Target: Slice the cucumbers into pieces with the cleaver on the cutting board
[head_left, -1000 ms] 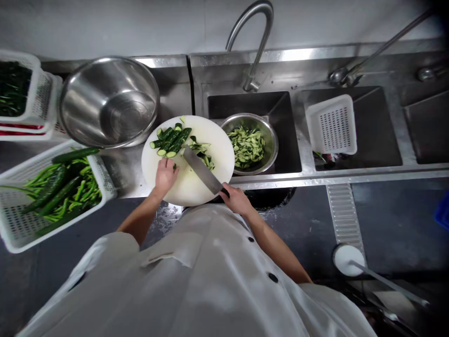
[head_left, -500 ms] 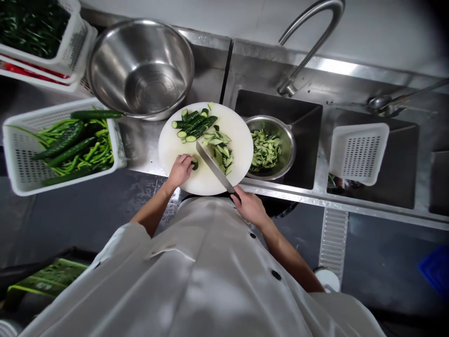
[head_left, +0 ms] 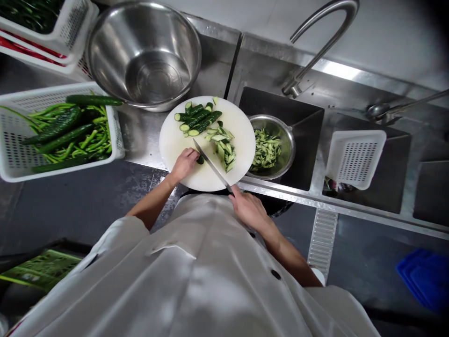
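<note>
On the round white cutting board (head_left: pixel 171 154), my left hand (head_left: pixel 186 162) has its fingers curled over a small piece of cucumber (head_left: pixel 200 159), much of it hidden by the fingers. My right hand (head_left: pixel 249 208) grips the handle of a kitchen knife (head_left: pixel 214 168), whose blade lies slantwise over the board, its tip just beyond my left fingertips. Several cut lengths of cucumber (head_left: pixel 199 118) are grouped at the board's far side. To the right of the blade is a heap of thin cucumber slices (head_left: pixel 223 149).
A metal bowl (head_left: pixel 291 150) of cucumber slices stands in the sink at right, under the faucet (head_left: pixel 324 47). Behind the board is a large steel basin (head_left: pixel 150 89). At left, a white basket (head_left: pixel 117 135) holds cucumbers and green peppers. Another white basket (head_left: pixel 356 159) sits over the second sink.
The view has shifted slightly. The knife blade has come closer to my left fingers and the cucumber piece under them. Both hands keep their hold.
</note>
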A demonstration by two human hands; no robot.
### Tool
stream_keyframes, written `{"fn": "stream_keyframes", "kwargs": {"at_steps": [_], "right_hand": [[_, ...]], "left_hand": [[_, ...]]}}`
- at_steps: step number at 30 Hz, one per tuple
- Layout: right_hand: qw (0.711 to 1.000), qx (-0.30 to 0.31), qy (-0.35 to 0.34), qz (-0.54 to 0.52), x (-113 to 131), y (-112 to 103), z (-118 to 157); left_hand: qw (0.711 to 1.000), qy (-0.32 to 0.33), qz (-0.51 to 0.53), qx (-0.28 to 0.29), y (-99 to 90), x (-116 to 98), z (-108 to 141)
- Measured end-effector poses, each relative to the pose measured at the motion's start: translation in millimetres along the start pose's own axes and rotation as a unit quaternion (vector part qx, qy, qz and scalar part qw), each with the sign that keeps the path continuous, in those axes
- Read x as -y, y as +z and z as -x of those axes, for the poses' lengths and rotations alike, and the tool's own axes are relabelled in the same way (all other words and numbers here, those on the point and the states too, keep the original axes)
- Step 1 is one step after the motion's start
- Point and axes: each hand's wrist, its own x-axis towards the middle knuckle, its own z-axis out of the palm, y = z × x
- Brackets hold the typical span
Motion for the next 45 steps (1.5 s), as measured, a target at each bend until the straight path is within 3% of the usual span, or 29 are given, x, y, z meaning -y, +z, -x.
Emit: {"fn": "stream_keyframes", "kwargs": {"at_steps": [15, 34, 41, 45], "right_hand": [[1.0, 0.007, 0.0, 0.005, -2, -1, -5], [1.0, 0.011, 0.006, -0.009, 1, 2, -3], [1.0, 0.005, 0.001, 0.0, -4, -5, 5], [1.0, 0.002, -0.008, -0.012, -2, -1, -4]], "left_hand": [[1.0, -0.018, 0.018, -0.003, 3.0, 1, 3], [0.995, -0.036, 0.062, -0.065, 14.1, 6, 13], [0.994, -0.044, 0.081, -0.063, 13.2, 5, 14], [0.994, -0.038, 0.075, -0.069, 13.9, 6, 13]]}}
